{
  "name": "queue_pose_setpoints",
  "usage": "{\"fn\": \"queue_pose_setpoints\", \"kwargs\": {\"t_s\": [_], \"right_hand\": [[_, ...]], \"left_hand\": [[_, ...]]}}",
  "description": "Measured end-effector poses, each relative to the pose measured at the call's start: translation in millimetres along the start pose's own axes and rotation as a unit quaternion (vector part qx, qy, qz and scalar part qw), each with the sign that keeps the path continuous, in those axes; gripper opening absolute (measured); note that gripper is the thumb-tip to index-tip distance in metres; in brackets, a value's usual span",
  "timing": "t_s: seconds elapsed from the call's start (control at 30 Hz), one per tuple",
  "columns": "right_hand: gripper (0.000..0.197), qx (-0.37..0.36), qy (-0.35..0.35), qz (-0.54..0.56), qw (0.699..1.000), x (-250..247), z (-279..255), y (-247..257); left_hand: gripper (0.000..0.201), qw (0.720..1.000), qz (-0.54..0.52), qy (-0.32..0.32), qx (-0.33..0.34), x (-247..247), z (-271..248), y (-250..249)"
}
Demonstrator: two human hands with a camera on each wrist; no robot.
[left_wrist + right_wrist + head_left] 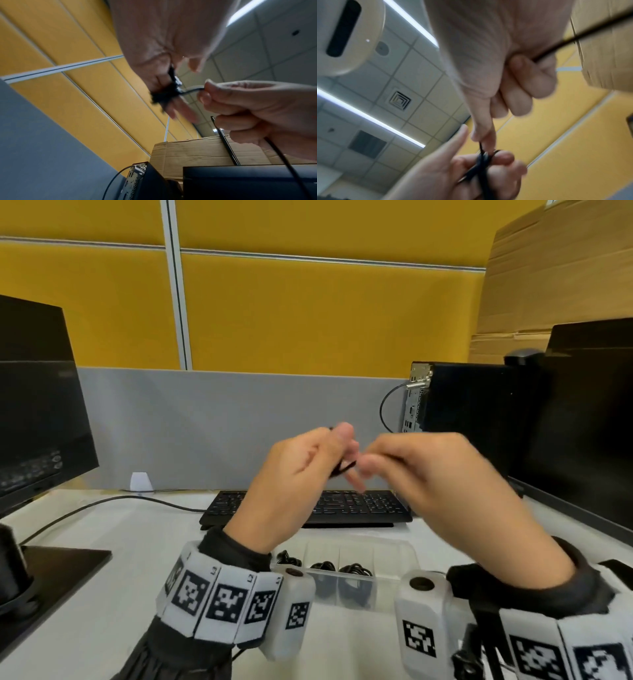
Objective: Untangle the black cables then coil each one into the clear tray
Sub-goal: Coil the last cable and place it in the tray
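We hold both hands raised above the keyboard (359,505), left hand (294,474) gripping the coiled black cable (344,468), right hand (428,470) at its 3 o'clock pinching the loose end, clear tray (387,553) at 6 o'clock below.

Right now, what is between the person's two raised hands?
A short stretch of black cable bridges the gap, running from the coil wound on the left hand to the right hand's pinch. The left wrist view shows it best.

sleeves (236,546): dark grey, ribbed cuffs | wristbands (219,597): white padded segments, black square-code markers | wrist cameras (423,611): white housings, dark round lens, one marker each
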State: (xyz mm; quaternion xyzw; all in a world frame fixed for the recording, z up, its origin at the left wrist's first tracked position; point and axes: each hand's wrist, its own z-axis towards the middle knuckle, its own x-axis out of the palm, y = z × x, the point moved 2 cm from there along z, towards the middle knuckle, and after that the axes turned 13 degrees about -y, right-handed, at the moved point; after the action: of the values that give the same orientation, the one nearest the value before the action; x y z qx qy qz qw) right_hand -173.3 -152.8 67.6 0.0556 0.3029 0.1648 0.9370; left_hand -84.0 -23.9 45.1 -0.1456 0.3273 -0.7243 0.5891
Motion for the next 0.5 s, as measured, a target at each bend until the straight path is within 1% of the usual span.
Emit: {"fn": "queue_pose_setpoints", "kwargs": {"t_s": [0.03, 0.07, 0.1, 0.13, 0.17, 0.2, 0.27, 0.3, 0.33, 0.37, 0.4, 0.43, 0.5], "right_hand": [[0.031, -0.007, -0.070, -0.003, 0.997, -3.9, 1.7, -3.9], [0.030, -0.015, -0.127, -0.001, 0.992, -6.6, 2.6, -6.4], [0.029, -0.015, -0.166, 0.001, 0.986, -8.0, 2.7, -9.0], [0.030, -0.004, -0.183, -0.005, 0.983, -7.9, 2.6, -12.6], [0.035, 0.018, -0.172, -0.024, 0.985, -6.4, 2.4, -15.8], [0.039, 0.046, -0.127, -0.049, 0.990, -2.1, 1.7, -19.4], [0.038, 0.076, 0.023, -0.051, 0.996, 9.2, -0.8, -20.6], [0.034, 0.076, 0.098, -0.043, 0.991, 14.2, -2.3, -17.7], [0.032, 0.066, 0.156, -0.040, 0.985, 17.5, -3.8, -12.4], [0.031, 0.052, 0.200, -0.045, 0.977, 19.1, -5.9, -6.4], [0.030, 0.040, 0.232, -0.049, 0.971, 19.3, -7.8, -0.8], [0.030, 0.029, 0.256, -0.051, 0.965, 18.6, -9.4, 3.7], [0.029, 0.008, 0.274, -0.034, 0.961, 16.3, -10.9, 11.4]], "left_hand": [[0.045, 0.998, 0.018, 0.054, -0.009, 0.3, -2.1, -2.9], [0.038, 0.995, 0.017, 0.095, -0.027, -0.1, -3.7, -6.1], [0.030, 0.992, -0.002, 0.115, -0.045, -1.7, -4.5, -8.9], [0.026, 0.991, -0.038, 0.116, -0.058, -4.0, -4.2, -11.6], [0.025, 0.988, -0.091, 0.106, -0.068, -5.7, -3.5, -13.9], [0.027, 0.981, -0.156, 0.085, -0.076, -7.1, -2.2, -15.8], [0.027, 0.954, -0.285, 0.018, -0.093, -8.4, 1.0, -16.6], [0.025, 0.939, -0.328, -0.015, -0.101, -7.8, 2.5, -14.5], [0.024, 0.930, -0.349, -0.036, -0.108, -6.3, 3.5, -12.1], [0.028, 0.930, -0.350, -0.042, -0.109, -4.4, 4.0, -9.4], [0.033, 0.936, -0.334, -0.038, -0.106, -2.4, 4.1, -7.4], [0.039, 0.949, -0.299, -0.036, -0.097, -1.1, 4.2, -5.3], [0.056, 0.984, -0.165, -0.043, -0.056, -2.2, 3.6, -0.5]]}}
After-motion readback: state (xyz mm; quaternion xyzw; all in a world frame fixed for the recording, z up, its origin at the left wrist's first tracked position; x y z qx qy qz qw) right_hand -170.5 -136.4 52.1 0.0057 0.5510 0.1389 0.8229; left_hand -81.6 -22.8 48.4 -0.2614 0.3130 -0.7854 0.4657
